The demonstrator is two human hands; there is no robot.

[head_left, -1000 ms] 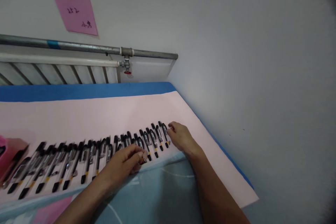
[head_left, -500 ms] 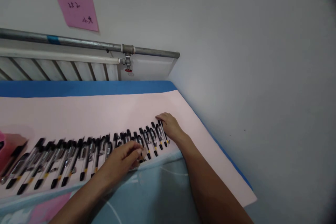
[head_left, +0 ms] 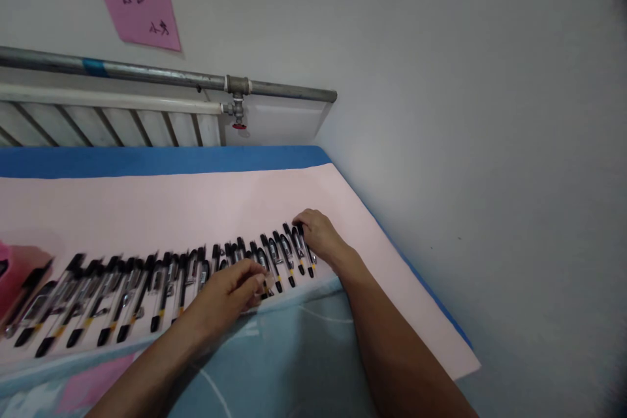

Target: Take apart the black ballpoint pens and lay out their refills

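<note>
Several clear-barrelled pens with black ends and yellow bands lie side by side in a long row, such as this pen (head_left: 160,297) towards the left. My right hand (head_left: 318,233) is at the right end of the row, its fingers closed at the black top of the outermost pen (head_left: 307,245). The fingertips there are partly hidden. Over the near ends of the middle pens rests my left hand (head_left: 235,287), thumb and fingers curled together. Something small and see-through shows at its fingertips; I cannot make out what it is.
The pens lie on a pale pink sheet (head_left: 196,209) over a blue surface (head_left: 171,162). A pink container (head_left: 22,274) stands at the left edge. Light blue cloth (head_left: 274,366) lies in front. Behind are a radiator (head_left: 112,124), a metal pipe (head_left: 161,75) and a wall with a pink note (head_left: 140,3).
The view has shifted slightly, with the note and pipe now higher in the picture. Both hands stay at nearly the same places along the row.
</note>
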